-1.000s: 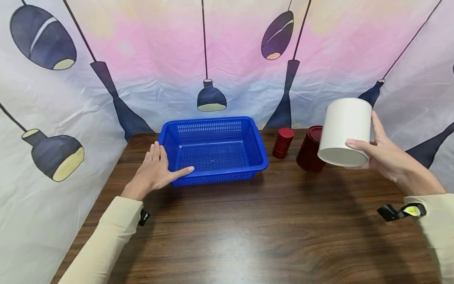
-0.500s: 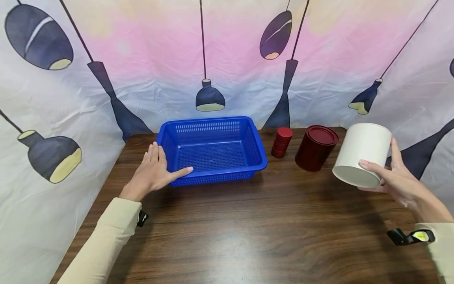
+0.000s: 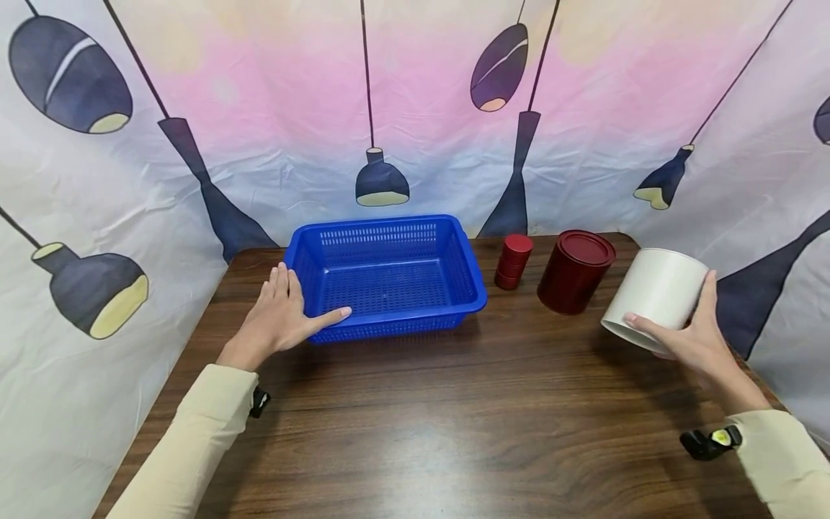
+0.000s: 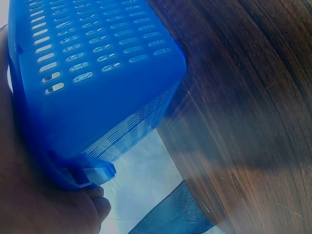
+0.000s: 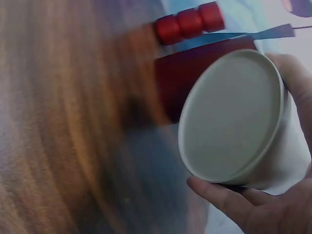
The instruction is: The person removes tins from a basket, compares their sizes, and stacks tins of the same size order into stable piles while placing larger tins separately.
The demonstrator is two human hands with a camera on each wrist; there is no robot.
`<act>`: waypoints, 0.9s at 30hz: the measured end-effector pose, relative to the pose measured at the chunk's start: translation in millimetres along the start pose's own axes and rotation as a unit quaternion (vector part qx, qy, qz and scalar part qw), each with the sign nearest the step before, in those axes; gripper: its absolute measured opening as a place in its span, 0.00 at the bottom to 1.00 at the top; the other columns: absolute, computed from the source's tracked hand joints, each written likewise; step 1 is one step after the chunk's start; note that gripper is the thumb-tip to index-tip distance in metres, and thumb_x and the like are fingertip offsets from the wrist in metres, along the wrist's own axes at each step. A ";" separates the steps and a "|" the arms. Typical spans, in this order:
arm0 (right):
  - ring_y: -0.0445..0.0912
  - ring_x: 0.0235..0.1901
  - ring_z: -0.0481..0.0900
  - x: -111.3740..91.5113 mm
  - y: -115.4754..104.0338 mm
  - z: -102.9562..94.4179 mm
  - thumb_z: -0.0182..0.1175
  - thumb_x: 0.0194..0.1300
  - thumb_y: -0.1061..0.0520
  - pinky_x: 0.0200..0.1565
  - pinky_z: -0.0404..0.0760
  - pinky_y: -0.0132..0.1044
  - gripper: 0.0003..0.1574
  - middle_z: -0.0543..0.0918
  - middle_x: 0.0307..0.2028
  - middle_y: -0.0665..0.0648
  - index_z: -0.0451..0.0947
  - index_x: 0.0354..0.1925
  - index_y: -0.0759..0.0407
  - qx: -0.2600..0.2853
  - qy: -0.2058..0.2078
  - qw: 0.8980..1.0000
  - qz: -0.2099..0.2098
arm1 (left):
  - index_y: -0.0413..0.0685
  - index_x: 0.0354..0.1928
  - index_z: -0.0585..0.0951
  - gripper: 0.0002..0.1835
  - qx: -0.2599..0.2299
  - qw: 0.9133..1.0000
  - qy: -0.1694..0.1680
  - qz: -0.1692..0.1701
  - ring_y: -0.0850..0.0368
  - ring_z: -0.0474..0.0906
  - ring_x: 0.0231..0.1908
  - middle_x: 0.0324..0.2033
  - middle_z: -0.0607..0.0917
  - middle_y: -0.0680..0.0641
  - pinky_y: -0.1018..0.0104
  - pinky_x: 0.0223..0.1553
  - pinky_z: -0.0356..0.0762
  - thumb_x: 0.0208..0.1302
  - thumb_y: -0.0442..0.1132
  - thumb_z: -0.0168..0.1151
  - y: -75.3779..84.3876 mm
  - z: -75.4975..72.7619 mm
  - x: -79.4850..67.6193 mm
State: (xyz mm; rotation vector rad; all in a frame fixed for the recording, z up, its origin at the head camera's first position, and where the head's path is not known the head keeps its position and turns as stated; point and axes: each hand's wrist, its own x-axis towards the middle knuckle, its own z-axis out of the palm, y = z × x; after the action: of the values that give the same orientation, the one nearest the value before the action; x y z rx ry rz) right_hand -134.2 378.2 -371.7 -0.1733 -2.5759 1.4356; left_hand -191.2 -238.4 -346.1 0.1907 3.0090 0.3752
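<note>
Left hand (image 3: 280, 319): palm down, fingers straight and together, thumb spread to the right along the near wall of the blue basket (image 3: 386, 274), which it touches. Forearm in a cream sleeve (image 3: 188, 447) runs back and leftward, a dark strap at the wrist.

Right hand (image 3: 690, 339): wrapped round the white canister (image 3: 655, 297), thumb across its near lower rim, fingers behind it. Canister tilted in the grip. Right forearm also cream-sleeved, black strap at the wrist.

front half of wooden table (image 3: 454, 432): open | rear: blue basket (image 3: 387, 274), small red canister (image 3: 514, 261), dark red tin (image 3: 575, 272) in 1 row, narrow gaps | curtain (image 3: 259, 108) closes 3 sides
</note>
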 end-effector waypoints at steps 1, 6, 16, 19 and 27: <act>0.62 0.73 0.40 -0.1 2.4 2.5 0.70 0.65 0.51 0.46 0.75 0.26 0.81 0.22 0.78 0.56 0.07 0.72 0.28 -0.017 0.010 1.000 -0.009 | 0.22 0.75 0.37 0.74 0.000 1.000 0.000 0.000 0.27 0.25 0.75 0.75 0.31 0.25 0.33 0.73 0.33 0.56 0.85 0.44 0.0 0.3 -0.1; 0.66 0.74 0.42 -2.8 12.6 12.3 0.73 0.61 0.47 0.67 0.54 0.59 0.83 0.22 0.79 0.52 0.08 0.73 0.29 -0.053 0.043 0.997 -0.023 | 0.23 0.75 0.37 0.74 0.001 1.000 -0.001 0.000 0.28 0.26 0.75 0.75 0.31 0.25 0.33 0.73 0.33 0.55 0.86 0.43 0.9 1.9 0.4; 0.74 0.56 0.65 -4.1 22.1 21.7 0.77 0.53 0.41 0.44 0.65 0.67 0.88 0.57 0.70 0.81 0.11 0.76 0.33 -0.127 0.105 0.986 -0.025 | 0.22 0.75 0.36 0.74 0.003 1.000 -0.001 0.002 0.27 0.26 0.75 0.75 0.31 0.25 0.34 0.73 0.32 0.56 0.85 0.44 2.2 1.6 0.5; 0.73 0.53 0.68 -2.8 23.3 25.2 0.78 0.51 0.41 0.41 0.66 0.67 0.89 0.63 0.63 0.83 0.12 0.76 0.34 -0.141 0.118 0.983 -0.026 | 0.22 0.75 0.36 0.74 0.003 1.000 -0.001 0.001 0.28 0.26 0.75 0.75 0.31 0.25 0.34 0.73 0.32 0.56 0.85 0.43 1.6 1.0 0.3; 0.75 0.52 0.68 -0.8 24.0 33.1 0.81 0.45 0.39 0.41 0.66 0.72 0.94 0.64 0.59 0.84 0.12 0.77 0.38 -0.158 0.138 0.977 -0.028 | 0.22 0.75 0.36 0.74 0.002 1.000 -0.004 -0.002 0.28 0.25 0.75 0.75 0.30 0.25 0.34 0.73 0.32 0.56 0.85 0.43 0.8 0.1 -0.9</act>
State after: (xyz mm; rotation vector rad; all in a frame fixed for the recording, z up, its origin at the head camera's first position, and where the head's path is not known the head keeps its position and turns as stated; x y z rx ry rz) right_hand -140.5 363.1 -409.3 -0.3170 -2.5341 0.9002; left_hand -190.1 -237.7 -346.0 0.1850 3.0025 0.3684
